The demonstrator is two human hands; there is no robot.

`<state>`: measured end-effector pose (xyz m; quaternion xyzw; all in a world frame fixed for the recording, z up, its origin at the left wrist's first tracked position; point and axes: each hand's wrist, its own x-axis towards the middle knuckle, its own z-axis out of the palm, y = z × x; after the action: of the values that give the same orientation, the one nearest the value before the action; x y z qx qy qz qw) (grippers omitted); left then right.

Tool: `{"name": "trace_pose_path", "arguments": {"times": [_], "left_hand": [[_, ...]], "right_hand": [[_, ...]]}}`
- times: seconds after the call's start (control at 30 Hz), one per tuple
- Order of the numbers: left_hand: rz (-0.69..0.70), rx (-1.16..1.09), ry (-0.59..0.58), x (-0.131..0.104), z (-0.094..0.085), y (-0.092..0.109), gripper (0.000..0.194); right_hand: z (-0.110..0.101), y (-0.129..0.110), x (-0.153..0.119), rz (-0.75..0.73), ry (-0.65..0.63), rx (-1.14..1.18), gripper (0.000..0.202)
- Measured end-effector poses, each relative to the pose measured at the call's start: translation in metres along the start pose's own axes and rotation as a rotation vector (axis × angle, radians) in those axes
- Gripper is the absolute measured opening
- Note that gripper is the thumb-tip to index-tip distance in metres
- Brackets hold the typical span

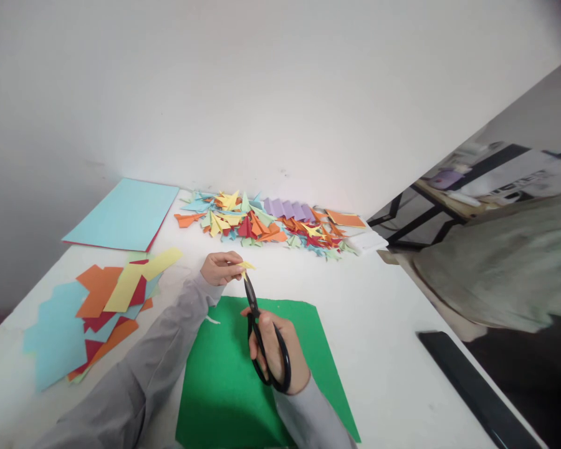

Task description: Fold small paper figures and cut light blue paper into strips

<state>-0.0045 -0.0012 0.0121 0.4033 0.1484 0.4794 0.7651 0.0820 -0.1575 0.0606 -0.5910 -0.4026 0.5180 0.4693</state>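
My left hand (220, 268) pinches a small yellow folded paper (247, 265) between thumb and fingers, just beyond the far edge of a green sheet (308, 330). Black-handled scissors (285, 362) are gripped in my right hand (283, 349), over the green sheet. Their blades point away from me, and the tips reach the lower edge of the yellow paper. Whether the blades are cutting into it I cannot tell. A thin white scrap (212, 320) lies on the green sheet near my left sleeve.
Loose coloured paper pieces (63, 330) overlap at the left, below light blue sheets (126, 212). Small folded paper shapes (247, 224) heap along the wall, near a pleated purple paper (290, 209). A black strip (472, 386) lies at the right edge, where a person's clothing (505, 268) shows.
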Motion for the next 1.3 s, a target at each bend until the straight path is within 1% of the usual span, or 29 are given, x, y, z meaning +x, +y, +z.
{"name": "trace_pose_path", "arguments": {"times": [0.17,0.3,0.47,0.6,0.87,0.97,1.2,1.3], "left_hand": [[0.000,0.007,-0.028,0.0012,-0.0022,-0.0006,0.017],[0.011,-0.009,-0.039,0.0002,-0.0001,-0.0001,0.016],[0.018,-0.018,-0.004,-0.0013,0.0031,0.0008,0.017],[0.007,-0.010,0.004,-0.0013,0.0037,0.0012,0.018],[0.025,-0.028,-0.020,-0.0012,0.0036,0.0009,0.016],[0.010,-0.031,-0.020,-0.0009,0.0038,0.0010,0.016],[0.000,-0.061,0.033,-0.0012,0.0061,0.0032,0.017],[-0.006,-0.082,0.029,-0.0016,0.0057,0.0045,0.017]], "right_hand": [[0.0003,-0.0017,-0.0003,0.000,0.016,-0.038,0.064],[0.0003,-0.0012,-0.0003,0.007,0.019,-0.044,0.064],[0.0001,0.0012,-0.0003,-0.016,0.027,-0.057,0.060],[0.0003,0.0009,-0.0005,-0.006,0.030,-0.063,0.062],[0.0003,-0.0008,-0.0004,-0.005,0.034,-0.077,0.063],[0.0006,-0.0014,-0.0009,-0.006,0.032,-0.076,0.063],[0.0004,-0.0009,0.0000,-0.011,0.027,-0.079,0.063],[0.0013,-0.0010,-0.0012,-0.016,0.026,-0.079,0.062]]}}
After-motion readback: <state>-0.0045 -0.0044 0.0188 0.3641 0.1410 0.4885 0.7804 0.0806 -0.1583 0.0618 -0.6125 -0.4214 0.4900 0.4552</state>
